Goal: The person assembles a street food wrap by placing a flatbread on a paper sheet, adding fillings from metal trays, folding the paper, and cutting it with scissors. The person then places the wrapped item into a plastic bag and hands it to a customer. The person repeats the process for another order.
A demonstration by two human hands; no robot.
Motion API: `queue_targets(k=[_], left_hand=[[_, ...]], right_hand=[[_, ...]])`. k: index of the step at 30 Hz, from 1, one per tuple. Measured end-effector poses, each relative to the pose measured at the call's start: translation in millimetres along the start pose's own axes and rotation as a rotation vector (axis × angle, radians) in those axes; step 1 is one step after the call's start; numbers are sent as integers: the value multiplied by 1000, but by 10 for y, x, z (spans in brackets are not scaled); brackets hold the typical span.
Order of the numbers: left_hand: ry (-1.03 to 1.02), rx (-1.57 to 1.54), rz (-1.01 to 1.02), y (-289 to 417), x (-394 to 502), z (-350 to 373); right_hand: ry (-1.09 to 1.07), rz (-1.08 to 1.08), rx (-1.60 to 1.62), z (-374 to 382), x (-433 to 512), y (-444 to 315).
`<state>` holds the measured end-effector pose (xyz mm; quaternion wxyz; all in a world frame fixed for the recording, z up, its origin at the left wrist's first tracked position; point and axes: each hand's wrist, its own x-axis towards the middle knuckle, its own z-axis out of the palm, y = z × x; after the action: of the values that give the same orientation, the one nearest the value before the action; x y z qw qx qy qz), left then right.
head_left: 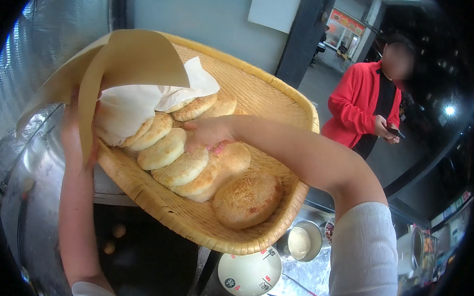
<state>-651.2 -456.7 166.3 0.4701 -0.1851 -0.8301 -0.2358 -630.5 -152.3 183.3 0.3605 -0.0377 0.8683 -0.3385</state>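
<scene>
A woven wicker basket (263, 81) is tilted before me, with round sesame flatbreads (179, 165) overlapping in rows inside. My right hand (208, 135) reaches in among them, fingers curled and touching the breads; whether one is gripped is hidden. A larger, browner sesame bread (247, 199) lies at the basket's near right corner. A white cloth (129, 107) covers the breads at the left. My left hand (72, 119) is at the basket's left end, mostly hidden behind a curved sheet of brown paper (141, 60); its grip does not show.
A white bowl (249, 271) with printed marks and a metal pot (312, 240) sit below the basket on a metal counter (308, 276). A dark opening (145, 255) lies at lower left. Beyond the basket, a person in a red jacket (354, 101) stands holding a phone (395, 132).
</scene>
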Motion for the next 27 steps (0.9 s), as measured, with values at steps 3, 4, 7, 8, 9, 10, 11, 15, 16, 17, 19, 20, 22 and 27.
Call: queue_targets(k=[3,4,7,8,9,10,11,15,16,17,19,20,22,27], left_hand=[[54,-94,-9,-182,-45,59],[103,57,149,-262,-70,37],[-74,33,-86,-407,-110,121],[-85,-193,-177,-426,-97,177],[-138,-366,-334,-429,-96,203],[-94,-361,-269,-416,-76,245],[-46,-324,-210,-398,-65,272],[-8,-137,-169,-356,-83,213],[-35,-148,-173,-363,-88,219],[-34,-136,-148,-379,-94,231],[-21,-177,-153,-427,-112,228],[-11,-233,-180,-437,-112,238],[-5,-262,-191,-428,-111,240],[1,-259,-153,-404,-129,215]], right_hand=[[3,-20,-4,7,14,-4],[-5,-32,4,22,26,-4],[-19,-53,32,31,70,38],[-5,-48,42,13,86,65],[21,-29,40,1,94,95],[42,-45,64,-13,100,110],[75,-24,61,-20,95,124],[27,-39,65,-11,98,114],[20,-33,79,-10,109,112],[4,-23,92,-9,116,108],[7,-22,72,-1,139,103],[1,-22,62,0,150,106],[7,-25,35,8,169,112],[23,-32,60,8,214,141]])
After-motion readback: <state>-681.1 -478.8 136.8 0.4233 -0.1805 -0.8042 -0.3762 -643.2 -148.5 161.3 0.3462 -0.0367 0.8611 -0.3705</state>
